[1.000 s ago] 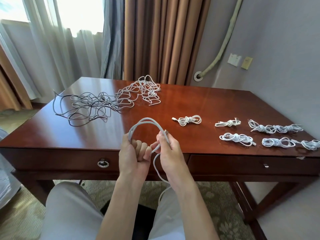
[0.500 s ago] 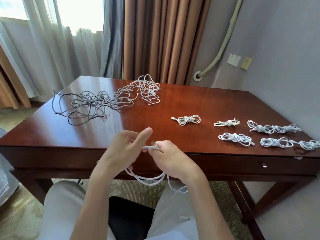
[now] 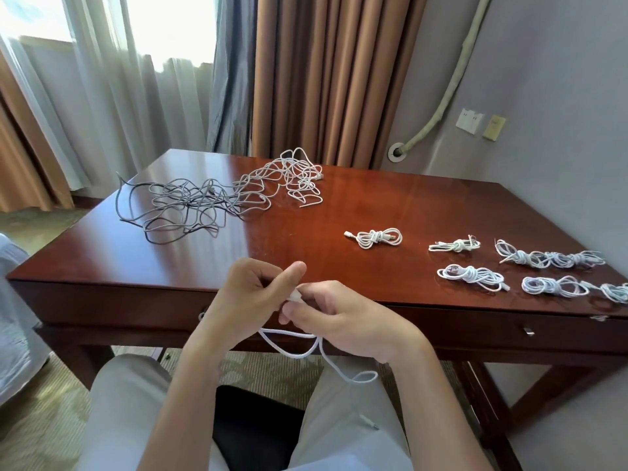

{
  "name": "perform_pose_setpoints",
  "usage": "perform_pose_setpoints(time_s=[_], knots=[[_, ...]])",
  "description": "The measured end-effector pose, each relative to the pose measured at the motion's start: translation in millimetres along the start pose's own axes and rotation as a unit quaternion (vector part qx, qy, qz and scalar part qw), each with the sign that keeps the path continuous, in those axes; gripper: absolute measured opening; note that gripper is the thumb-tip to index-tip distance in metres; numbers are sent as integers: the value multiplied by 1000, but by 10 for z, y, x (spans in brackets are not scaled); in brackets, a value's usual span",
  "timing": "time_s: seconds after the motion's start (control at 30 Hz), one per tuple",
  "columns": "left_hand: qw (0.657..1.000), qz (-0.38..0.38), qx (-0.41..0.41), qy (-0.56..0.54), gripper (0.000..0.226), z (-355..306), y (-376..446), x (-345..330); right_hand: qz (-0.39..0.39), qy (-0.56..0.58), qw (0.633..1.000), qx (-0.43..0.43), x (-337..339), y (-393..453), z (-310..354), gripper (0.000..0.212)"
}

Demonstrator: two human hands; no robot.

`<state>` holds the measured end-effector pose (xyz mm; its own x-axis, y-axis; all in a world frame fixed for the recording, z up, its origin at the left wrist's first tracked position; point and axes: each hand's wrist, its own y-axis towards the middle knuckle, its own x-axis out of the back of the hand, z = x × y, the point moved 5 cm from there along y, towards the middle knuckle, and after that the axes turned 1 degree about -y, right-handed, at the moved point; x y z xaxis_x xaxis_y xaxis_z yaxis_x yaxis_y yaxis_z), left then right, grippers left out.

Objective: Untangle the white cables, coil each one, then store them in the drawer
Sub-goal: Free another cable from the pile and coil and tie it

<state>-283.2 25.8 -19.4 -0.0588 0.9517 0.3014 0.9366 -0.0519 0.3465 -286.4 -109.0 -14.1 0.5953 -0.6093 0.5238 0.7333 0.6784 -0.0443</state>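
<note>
Presently the left hand (image 3: 249,300) and right hand (image 3: 334,314) both pinch one white cable (image 3: 306,345) near its plug, above the lap before the worktop (image 3: 390,205), probably to secure the coil's end.

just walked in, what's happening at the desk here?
A seated person is sorting white cables. Both hands, left hand and right hand, pinch one end of a white cable in front of the desk edge, its loops hanging over the lap. A tangled pile waits at the desk's far left. Several coiled bundles lie on the right. The drawers look closed.
</note>
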Motion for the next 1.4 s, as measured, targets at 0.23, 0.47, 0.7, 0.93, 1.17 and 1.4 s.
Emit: perform_pose_setpoints(time_s=[0.23,0.47,0.7,0.93,1.17,1.4], knots=[[951,-85,107,-277,49,162,8,96,-123,156,979,53,108,76,-65,44],[973,153,115,-126,57,-4,16,79,-78,148,986,14,99,143,-28,46],[992,-8,128,-9,68,-39,226,-4,-131,139,982,7,90,205,-6,51],[982,80,169,-35,61,160,123,-56,-137,152,979,-22,164,14,-267,42],[979,154,131,-39,69,155,74,8,-132,182,974,-4,143,-45,-221,28],[990,104,84,-37,65,119,191,40,-188,115,975,-3,183,-47,-152,31]])
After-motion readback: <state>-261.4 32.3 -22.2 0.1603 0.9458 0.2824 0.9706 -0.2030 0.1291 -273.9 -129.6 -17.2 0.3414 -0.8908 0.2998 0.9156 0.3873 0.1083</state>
